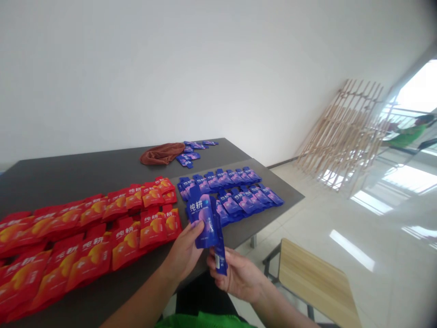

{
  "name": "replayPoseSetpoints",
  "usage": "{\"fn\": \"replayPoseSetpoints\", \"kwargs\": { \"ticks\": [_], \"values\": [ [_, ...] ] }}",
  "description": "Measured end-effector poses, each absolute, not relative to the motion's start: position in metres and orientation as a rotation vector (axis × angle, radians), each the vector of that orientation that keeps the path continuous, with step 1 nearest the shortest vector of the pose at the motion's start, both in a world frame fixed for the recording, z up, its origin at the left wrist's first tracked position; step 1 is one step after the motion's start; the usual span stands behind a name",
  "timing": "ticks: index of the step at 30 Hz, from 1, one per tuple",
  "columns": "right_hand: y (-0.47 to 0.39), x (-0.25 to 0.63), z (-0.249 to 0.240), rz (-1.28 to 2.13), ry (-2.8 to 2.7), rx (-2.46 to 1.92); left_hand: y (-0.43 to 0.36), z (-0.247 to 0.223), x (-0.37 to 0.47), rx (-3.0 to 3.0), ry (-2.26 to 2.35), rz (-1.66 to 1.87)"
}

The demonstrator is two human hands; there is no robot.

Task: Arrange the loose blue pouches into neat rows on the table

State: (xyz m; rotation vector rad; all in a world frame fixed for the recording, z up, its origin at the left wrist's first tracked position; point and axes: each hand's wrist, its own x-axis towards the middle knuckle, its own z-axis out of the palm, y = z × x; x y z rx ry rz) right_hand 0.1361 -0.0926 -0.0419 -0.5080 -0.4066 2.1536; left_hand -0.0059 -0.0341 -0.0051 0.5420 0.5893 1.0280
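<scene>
White wall behind, glossy tiled floor (375,237) to the right, dark grey table (68,173) in front. Left hand (184,255) pinches a blue pouch (202,221) at its lower edge, thumb on the printed face, fingers curled behind; pouch stands roughly upright, front facing the camera, held just above the near table edge. Right hand (239,275) is palm-up just beside it, fingers closed loosely around a second blue pouch (219,248), which is turned edge-on and sits right behind/against the first one. Whether the two pouches are actually touching: looks like it, can't be sure. On the table beyond the hands: blue pouches in rows (235,189), overlapping, on the right end of the table. Left side of table: red pouches in overlapping rows (85,232), running from the near left corner towards the middle. Far edge: a crumpled brown cloth (162,153) with a few loose blue pouches (191,152) just beside it. Wooden bench (314,282) on the floor near the right hand. Wooden lattice frame (344,132) leans on the wall by the bright window.
</scene>
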Motion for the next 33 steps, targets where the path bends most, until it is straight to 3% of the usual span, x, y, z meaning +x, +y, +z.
{"fn": "replayPoseSetpoints", "kwargs": {
  "ticks": [11,25,33],
  "values": [
    [-0.016,0.317,-0.002,0.965,-0.732,-1.439,-0.028,-0.007,-0.002,0.365,0.603,1.06],
    [0.018,0.325,-0.041,0.823,-0.976,-1.912,-0.027,-0.01,-0.003,0.383,0.627,1.051],
    [-0.002,0.328,-0.023,0.417,-1.118,-2.099,-0.028,-0.01,-0.003,0.415,0.635,1.051]
  ]
}}
